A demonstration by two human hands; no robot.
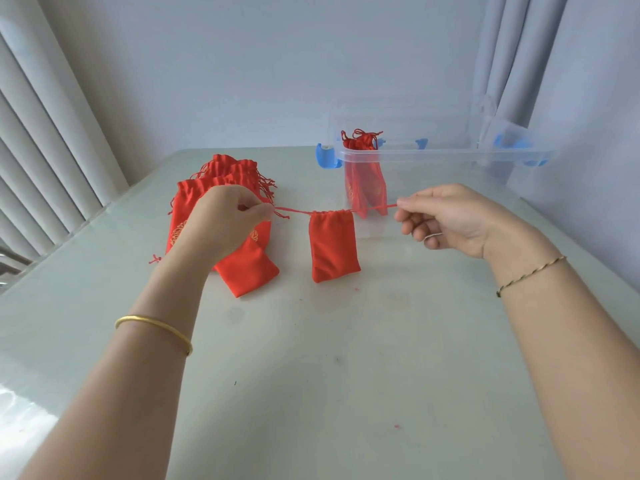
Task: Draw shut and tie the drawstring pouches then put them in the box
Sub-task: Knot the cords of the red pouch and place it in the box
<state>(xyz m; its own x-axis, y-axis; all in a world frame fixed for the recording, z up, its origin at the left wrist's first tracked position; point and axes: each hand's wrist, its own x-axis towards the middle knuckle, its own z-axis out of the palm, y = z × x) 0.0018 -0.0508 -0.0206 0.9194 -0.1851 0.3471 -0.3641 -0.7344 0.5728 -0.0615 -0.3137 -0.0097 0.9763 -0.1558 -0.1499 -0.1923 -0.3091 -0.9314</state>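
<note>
Head view: both hands were up over the table point(311, 358), with one red pouch point(334, 245) strung between them by its drawstring point(294, 211). Left hand point(230, 216) had thumb and forefinger pinched on one cord end, other fingers curled in; a short tail of cord stuck out just past the pinch. Right hand point(446, 220) pinched the opposite cord end at its fingertips, palm turned toward the camera, remaining fingers loosely curled below the pinch. Cord ran taut and near level from one pinch to the other. Pouch hung about midway between the hands, mouth gathered nearly closed, body upright, plain side to the camera; could not tell whether its bottom edge touched the table. Pile of red pouches point(247, 268) lay flat on the table under and beyond the left hand, partly hidden by it, gold print showing on the ones nearest the wrist, loose cords bunched at the far ends. Clear box point(443, 157) with blue latches point(326, 157) sat beyond the right hand, its near wall just behind the taut cord. Boxed pouches point(363, 147) stood inside at the end nearest the left hand, cords poking above the rim. Gold bangle point(156, 329) was on the left forearm, thin bracelet point(530, 275) on the right wrist. Vertical blinds point(41, 150) stood outboard of the left hand, curtain point(512, 64) past the box.
</note>
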